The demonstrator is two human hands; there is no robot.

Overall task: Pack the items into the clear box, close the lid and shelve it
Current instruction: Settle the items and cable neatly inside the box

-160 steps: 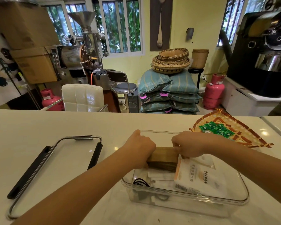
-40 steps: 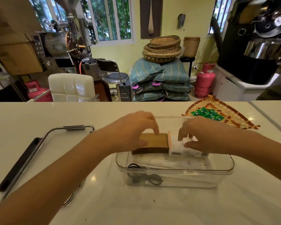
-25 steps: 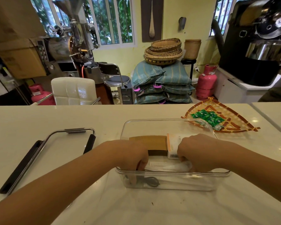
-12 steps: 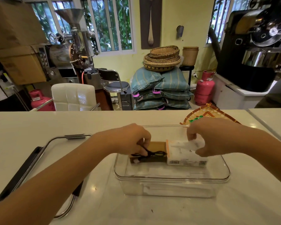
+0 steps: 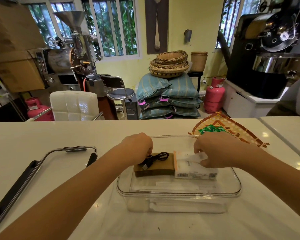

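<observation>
The clear box [image 5: 178,194] stands open on the white counter in front of me. Inside lie a brown cardboard pack [image 5: 156,168] and, to its right, a white carton with an orange stripe [image 5: 194,172]; flat white packets lie underneath. A coiled black cable [image 5: 155,159] rests on the brown pack, and my left hand [image 5: 137,148] pinches its left end. My right hand [image 5: 213,149] holds a small white packet [image 5: 200,155] over the white carton. The clear lid with black clips [image 5: 42,172] lies flat to the left of the box.
A woven fan-shaped tray [image 5: 230,129] with green sachets [image 5: 211,129] sits on the counter behind my right hand. A seam in the counter [image 5: 284,141] runs at the far right. A white chair [image 5: 74,105] and sacks stand beyond the counter's far edge.
The black cable has come up from the box's near left corner and now lies on the brown pack. My right hand has lifted a small white packet above the white carton.
</observation>
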